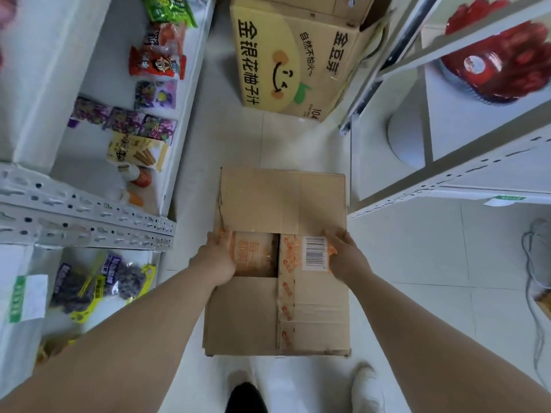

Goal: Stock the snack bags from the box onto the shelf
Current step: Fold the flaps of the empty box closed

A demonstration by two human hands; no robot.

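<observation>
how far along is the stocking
Done: the shelf already carries snacks, source unclear. In hand: the left hand grips the left bag, the right hand the barcode bag, both inside the box. Left: lifting them out and shelving them.

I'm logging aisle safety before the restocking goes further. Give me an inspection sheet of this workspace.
Surface: pale tiled floor; cardboard box stands on it, flaps partly open.
Job's things: orange snack bag and barcoded snack bag in the box opening; left shelf holds assorted snack packs.
Clutter: yellow printed carton on the floor beyond the box.
Hands: left hand grips the orange snack bag; right hand grips the barcoded snack bag.
Cables: grey cord on the floor at right.
Surroundings: right shelf with a red packaged item.
</observation>
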